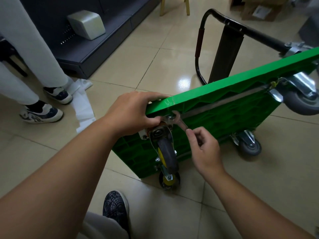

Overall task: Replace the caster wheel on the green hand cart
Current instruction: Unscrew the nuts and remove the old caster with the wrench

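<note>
Right hand is pinching the tail end of an open-end wrench between thumb and fingertips, a narrow light grip rather than a full fist, with the wrench head sitting on a nut at the caster's mounting plate. Left hand is wrapped over the near corner of the green hand cart, fingers curled around the edge and down by the plate, closed on the deck to steady it. The cart is tipped up on its side edge on the tiled floor, underside facing us, black push handle folded out behind. The caster being worked on is the grey wheel with the yellow hub at the near corner, still bolted on by the look of it; a second yellow-hubbed wheel sits just below it at floor level, and I can't tell if it's mounted or loose. If it were me I'd get the wrench fully seated on the flats before swinging, choke up for more grip, and brace hard with the left hand so the cart doesn't walk. Someone else's sneakers stand off to the left. No brand or readable writing anywhere I can see.
</note>
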Demonstrator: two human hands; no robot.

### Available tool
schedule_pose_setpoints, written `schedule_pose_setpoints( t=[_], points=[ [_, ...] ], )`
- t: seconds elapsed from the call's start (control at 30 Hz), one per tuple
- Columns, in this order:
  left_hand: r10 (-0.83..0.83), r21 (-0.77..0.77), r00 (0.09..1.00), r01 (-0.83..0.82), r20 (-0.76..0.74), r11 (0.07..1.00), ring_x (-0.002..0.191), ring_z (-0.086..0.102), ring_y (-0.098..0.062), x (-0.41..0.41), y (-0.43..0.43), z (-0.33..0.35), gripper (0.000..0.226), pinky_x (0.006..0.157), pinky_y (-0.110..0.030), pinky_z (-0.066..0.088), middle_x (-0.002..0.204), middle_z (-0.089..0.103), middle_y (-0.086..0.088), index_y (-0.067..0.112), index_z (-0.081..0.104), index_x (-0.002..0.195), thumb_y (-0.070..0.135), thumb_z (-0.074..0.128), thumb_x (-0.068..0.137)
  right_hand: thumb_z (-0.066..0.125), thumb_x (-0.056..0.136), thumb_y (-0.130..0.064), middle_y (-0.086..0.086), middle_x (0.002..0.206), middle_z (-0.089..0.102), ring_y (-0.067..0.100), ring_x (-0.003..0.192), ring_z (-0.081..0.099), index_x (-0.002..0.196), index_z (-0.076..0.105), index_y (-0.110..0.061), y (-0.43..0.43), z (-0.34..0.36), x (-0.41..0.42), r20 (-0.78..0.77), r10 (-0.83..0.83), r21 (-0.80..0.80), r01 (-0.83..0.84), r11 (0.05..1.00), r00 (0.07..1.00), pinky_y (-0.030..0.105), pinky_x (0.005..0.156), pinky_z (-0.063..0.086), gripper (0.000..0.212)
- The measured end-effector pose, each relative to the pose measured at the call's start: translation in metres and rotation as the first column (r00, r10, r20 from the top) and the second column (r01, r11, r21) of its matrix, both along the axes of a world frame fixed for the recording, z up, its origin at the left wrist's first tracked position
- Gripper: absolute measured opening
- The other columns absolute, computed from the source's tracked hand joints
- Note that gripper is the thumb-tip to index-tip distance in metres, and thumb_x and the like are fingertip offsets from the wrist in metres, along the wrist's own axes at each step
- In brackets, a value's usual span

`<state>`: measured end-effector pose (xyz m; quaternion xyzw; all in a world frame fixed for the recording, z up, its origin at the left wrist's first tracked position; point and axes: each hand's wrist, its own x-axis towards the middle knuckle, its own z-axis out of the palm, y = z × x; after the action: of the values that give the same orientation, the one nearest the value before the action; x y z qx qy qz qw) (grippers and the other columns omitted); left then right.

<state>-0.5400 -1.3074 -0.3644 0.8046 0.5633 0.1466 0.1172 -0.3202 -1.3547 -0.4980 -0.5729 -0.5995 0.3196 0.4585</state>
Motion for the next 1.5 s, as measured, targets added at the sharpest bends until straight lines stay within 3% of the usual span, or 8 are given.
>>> schedule_pose_setpoints(
  t=[0.17,0.27,0.5,0.73,0.93,1.17,1.33,1.5],
  points=[
    [0.005,-0.015,1.0,-0.004,0.016,1.0,0.084,0.066,-0.013,0.0,0.0,0.001,0.062,0.078,-0.039,0.055,0.108,0.073,0.017,0.052,0.056,0.138,0.035,0.075,0.081,0.052,0.096,-0.053,-0.007,0.066,0.052,0.006,0.056,0.046,0.082,0.056,-0.029,0.006,-0.009,-0.021,-0.175,0.023,0.01,-0.022,1.0,0.984,0.022,0.05,0.037,0.029],
    [0.002,-0.018,1.0,-0.001,0.026,1.0,0.09,0.068,-0.013,-0.001,0.001,0.0,0.062,0.079,-0.04,0.056,0.112,0.074,0.017,0.05,0.057,0.138,0.035,0.076,0.081,0.052,0.098,-0.047,-0.002,0.07,0.055,0.015,0.06,0.051,0.083,0.058,-0.03,0.007,-0.015,-0.028,-0.178,0.078,0.032,-0.073,0.997,0.981,0.03,0.052,0.039,0.024],
    [0.003,-0.036,0.999,-0.002,0.034,0.999,0.095,0.068,-0.011,-0.001,0.002,0.001,0.062,0.083,-0.039,0.056,0.117,0.073,0.017,0.049,0.058,0.139,0.035,0.077,0.081,0.05,0.103,-0.035,0.004,0.069,0.05,0.008,0.057,0.045,0.079,0.057,-0.024,0.004,-0.034,-0.032,-0.234,0.069,-0.015,-0.075,0.997,0.97,0.022,0.051,0.034,0.027],
    [-0.011,-0.037,0.999,0.012,0.03,0.999,0.1,0.068,-0.013,-0.002,0.0,0.001,0.06,0.084,-0.041,0.055,0.118,0.073,0.016,0.046,0.058,0.14,0.037,0.073,0.082,0.048,0.1,-0.039,0.006,0.069,0.057,0.023,0.061,0.052,0.083,0.06,-0.019,0.019,-0.037,-0.037,-0.175,0.092,-0.005,-0.095,0.995,0.98,0.037,0.055,0.04,0.029],
    [-0.013,-0.042,0.999,0.014,0.042,0.999,0.098,0.068,-0.012,-0.001,-0.002,0.002,0.062,0.083,-0.041,0.056,0.115,0.073,0.016,0.044,0.058,0.14,0.039,0.069,0.079,0.05,0.096,-0.045,0.001,0.064,0.058,0.011,0.056,0.05,0.078,0.06,-0.033,0.032,-0.035,-0.029,-0.116,0.131,-0.028,-0.135,0.99,0.985,0.029,0.052,0.037,0.023],
    [-0.01,-0.062,0.998,0.013,0.057,0.998,0.099,0.068,-0.012,-0.003,-0.001,0.002,0.063,0.085,-0.042,0.056,0.115,0.073,0.016,0.045,0.057,0.14,0.032,0.076,0.081,0.047,0.092,-0.066,-0.013,0.061,0.047,0.022,0.064,0.045,0.083,0.065,-0.023,0.049,-0.011,0.018,0.271,0.103,0.108,-0.137,0.985,0.957,0.03,0.054,0.029,0.048],
    [-0.018,-0.041,0.999,0.019,0.033,0.999,0.09,0.068,-0.014,-0.003,0.0,0.001,0.063,0.08,-0.042,0.055,0.107,0.074,0.015,0.046,0.057,0.139,0.033,0.077,0.081,0.05,0.09,-0.065,-0.012,0.069,0.054,0.011,0.066,0.04,0.076,0.065,-0.021,0.067,0.044,0.045,0.613,-0.028,0.328,-0.222,0.918,0.79,0.024,0.062,0.024,0.048],
    [-0.025,-0.038,0.999,0.026,0.028,0.999,0.087,0.068,-0.016,-0.002,0.001,0.0,0.063,0.078,-0.04,0.055,0.104,0.075,0.012,0.047,0.056,0.139,0.033,0.076,0.082,0.051,0.09,-0.063,0.0,0.065,0.061,0.017,0.062,0.046,0.072,0.065,-0.016,0.067,0.076,0.049,0.765,-0.068,0.327,-0.296,0.898,0.64,0.033,0.071,0.036,0.052]
  ],
)
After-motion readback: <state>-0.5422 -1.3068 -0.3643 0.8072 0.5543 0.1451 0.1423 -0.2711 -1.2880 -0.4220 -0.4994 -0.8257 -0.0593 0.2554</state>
